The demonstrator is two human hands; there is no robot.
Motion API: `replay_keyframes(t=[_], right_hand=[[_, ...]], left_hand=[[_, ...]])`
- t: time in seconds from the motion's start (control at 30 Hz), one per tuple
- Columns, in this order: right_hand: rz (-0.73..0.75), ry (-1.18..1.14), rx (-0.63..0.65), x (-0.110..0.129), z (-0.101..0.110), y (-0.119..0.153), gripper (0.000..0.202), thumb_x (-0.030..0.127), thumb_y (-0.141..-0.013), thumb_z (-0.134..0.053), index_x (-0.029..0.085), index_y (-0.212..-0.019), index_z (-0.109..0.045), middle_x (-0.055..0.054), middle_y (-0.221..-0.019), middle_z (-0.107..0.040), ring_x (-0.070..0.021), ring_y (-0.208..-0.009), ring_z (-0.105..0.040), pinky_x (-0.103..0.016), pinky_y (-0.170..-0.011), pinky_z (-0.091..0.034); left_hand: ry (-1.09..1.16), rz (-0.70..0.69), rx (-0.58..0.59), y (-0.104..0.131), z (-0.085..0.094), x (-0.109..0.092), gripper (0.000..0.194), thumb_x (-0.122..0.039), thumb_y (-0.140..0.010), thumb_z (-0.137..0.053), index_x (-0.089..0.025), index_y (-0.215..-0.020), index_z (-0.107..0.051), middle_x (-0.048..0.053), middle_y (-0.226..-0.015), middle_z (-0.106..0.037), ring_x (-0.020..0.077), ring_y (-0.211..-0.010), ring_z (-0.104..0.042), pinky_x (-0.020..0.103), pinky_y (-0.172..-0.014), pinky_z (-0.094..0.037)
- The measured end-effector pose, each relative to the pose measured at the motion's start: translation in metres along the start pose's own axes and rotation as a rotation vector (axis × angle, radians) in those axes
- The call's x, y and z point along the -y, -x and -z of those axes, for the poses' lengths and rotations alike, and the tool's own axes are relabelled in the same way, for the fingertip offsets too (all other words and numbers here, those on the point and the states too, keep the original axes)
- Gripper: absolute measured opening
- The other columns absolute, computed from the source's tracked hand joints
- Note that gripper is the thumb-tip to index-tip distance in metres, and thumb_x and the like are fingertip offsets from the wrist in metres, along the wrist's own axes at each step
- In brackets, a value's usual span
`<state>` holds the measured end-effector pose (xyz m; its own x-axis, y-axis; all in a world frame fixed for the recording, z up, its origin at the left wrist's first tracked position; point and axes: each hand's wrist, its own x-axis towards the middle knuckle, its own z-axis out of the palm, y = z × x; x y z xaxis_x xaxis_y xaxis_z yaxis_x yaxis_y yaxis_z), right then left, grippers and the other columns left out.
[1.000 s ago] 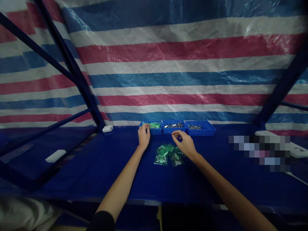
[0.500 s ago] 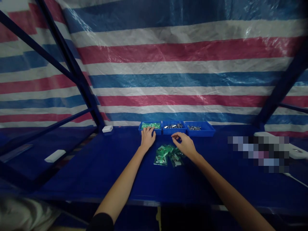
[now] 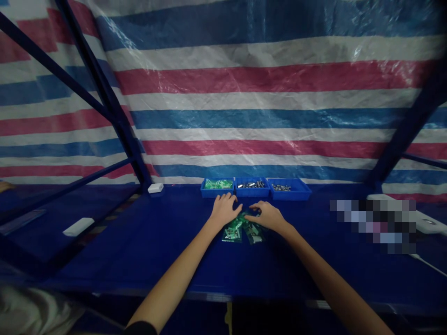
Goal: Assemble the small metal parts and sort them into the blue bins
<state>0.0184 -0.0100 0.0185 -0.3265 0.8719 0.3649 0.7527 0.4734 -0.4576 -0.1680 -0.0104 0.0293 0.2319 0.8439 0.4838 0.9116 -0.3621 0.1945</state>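
Several small green-tinted plastic bags (image 3: 232, 233) with metal parts inside lie in a loose pile on the blue table (image 3: 139, 251). Over the pile's left upper side is my left hand (image 3: 225, 208), its fingers spread and nothing visible in them. From the right, my right hand (image 3: 267, 216) reaches to the pile with thumb and fingers apart; I see nothing held. The hands partly cover the bags. Just beyond stand three blue bins: a left bin (image 3: 208, 192) of green bags, a middle bin (image 3: 253, 192) of metal pieces, and a right bin (image 3: 296, 191) with small metal parts.
A white box (image 3: 155, 188) sits at the back left, and another white object (image 3: 78, 227) lies at the left. A white power strip (image 3: 426, 221) with a cable is at the right, beside a pixelated patch. Blue frame posts and a striped sheet (image 3: 261, 102) enclose the table.
My left hand has come back from the left bin to the pile, moving right and nearer to me. My right hand has lowered slightly, and its thumb and fingers have parted.
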Motion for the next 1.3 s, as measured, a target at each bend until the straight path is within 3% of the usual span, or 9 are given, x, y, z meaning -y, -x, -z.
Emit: replay_keyframes(t=[0.13, 0.27, 0.43, 0.6, 0.77, 1.0, 1.17, 1.3], right_hand=[[0.027, -0.013, 0.039, 0.002, 0.001, 0.000, 0.036, 0.051, -0.066, -0.064, 0.026, -0.090, -0.069, -0.004, -0.083, -0.068, -0.0219, -0.085, -0.061, -0.033, -0.072, -0.047], [0.015, -0.011, 0.069, 0.003, 0.003, -0.001, 0.032, 0.048, -0.067, -0.065, 0.027, -0.091, -0.068, -0.002, -0.083, -0.068, -0.0214, -0.085, -0.060, -0.032, -0.071, -0.046], [-0.020, 0.026, 0.055, 0.001, 0.003, -0.002, 0.028, 0.043, -0.070, -0.065, 0.026, -0.093, -0.067, -0.003, -0.087, -0.067, -0.0223, -0.089, -0.059, -0.033, -0.072, -0.044], [-0.033, 0.020, 0.024, -0.002, -0.001, -0.003, 0.028, 0.041, -0.071, -0.064, 0.025, -0.095, -0.065, -0.004, -0.087, -0.067, -0.0224, -0.088, -0.058, -0.032, -0.072, -0.044], [-0.010, 0.062, -0.031, -0.008, -0.007, -0.004, 0.028, 0.039, -0.072, -0.064, 0.025, -0.096, -0.064, -0.005, -0.087, -0.065, -0.0221, -0.087, -0.058, -0.032, -0.071, -0.043], [0.056, 0.080, -0.133, -0.006, -0.005, -0.005, 0.018, 0.034, -0.078, -0.058, 0.024, -0.092, -0.065, -0.006, -0.090, -0.064, -0.0221, -0.091, -0.056, -0.033, -0.077, -0.043], [0.019, -0.128, -0.207, 0.008, 0.004, -0.005, 0.032, 0.032, -0.091, -0.033, 0.025, -0.102, -0.063, -0.004, -0.096, -0.066, -0.0192, -0.091, -0.060, -0.031, -0.078, -0.045], [-0.004, -0.234, -0.229, 0.015, 0.007, -0.005, 0.030, 0.042, -0.086, -0.042, 0.027, -0.104, -0.062, -0.001, -0.090, -0.068, -0.0174, -0.080, -0.063, -0.029, -0.070, -0.047]], left_hand=[[-0.054, 0.056, 0.147, 0.006, -0.004, -0.007, 0.030, -0.042, -0.079, -0.051, -0.017, -0.092, -0.059, 0.012, -0.093, -0.060, 0.0273, -0.086, -0.058, 0.038, -0.079, -0.040], [-0.095, 0.109, 0.201, 0.007, 0.001, -0.006, 0.042, -0.054, -0.079, -0.044, -0.016, -0.085, -0.061, 0.013, -0.089, -0.062, 0.0282, -0.084, -0.060, 0.037, -0.074, -0.041], [0.074, 0.164, 0.312, 0.005, 0.014, 0.000, 0.056, -0.072, -0.061, -0.053, -0.020, -0.080, -0.062, 0.007, -0.077, -0.066, 0.0239, -0.073, -0.061, 0.029, -0.063, -0.040], [0.396, 0.114, 0.441, 0.004, 0.021, 0.005, 0.053, -0.059, -0.050, -0.070, -0.022, -0.088, -0.064, 0.001, -0.071, -0.063, 0.0158, -0.063, -0.059, 0.022, -0.054, -0.038], [0.645, 0.090, 0.550, 0.002, 0.016, 0.010, 0.054, -0.041, -0.046, -0.079, -0.017, -0.092, -0.063, 0.000, -0.070, -0.059, 0.0132, -0.065, -0.055, 0.021, -0.055, -0.040], [0.860, 0.131, 0.468, -0.003, 0.007, 0.007, 0.050, -0.032, -0.049, -0.079, -0.015, -0.093, -0.065, -0.002, -0.072, -0.055, 0.0098, -0.064, -0.051, 0.022, -0.059, -0.042], [0.950, 0.230, 0.253, -0.007, 0.009, 0.004, 0.042, -0.033, -0.055, -0.076, -0.013, -0.090, -0.064, 0.002, -0.081, -0.059, 0.0110, -0.069, -0.054, 0.024, -0.064, -0.045], [1.076, 0.265, 0.089, -0.008, 0.006, 0.001, 0.041, -0.035, -0.060, -0.074, -0.014, -0.093, -0.060, 0.002, -0.084, -0.061, 0.0112, -0.072, -0.057, 0.025, -0.068, -0.046]])
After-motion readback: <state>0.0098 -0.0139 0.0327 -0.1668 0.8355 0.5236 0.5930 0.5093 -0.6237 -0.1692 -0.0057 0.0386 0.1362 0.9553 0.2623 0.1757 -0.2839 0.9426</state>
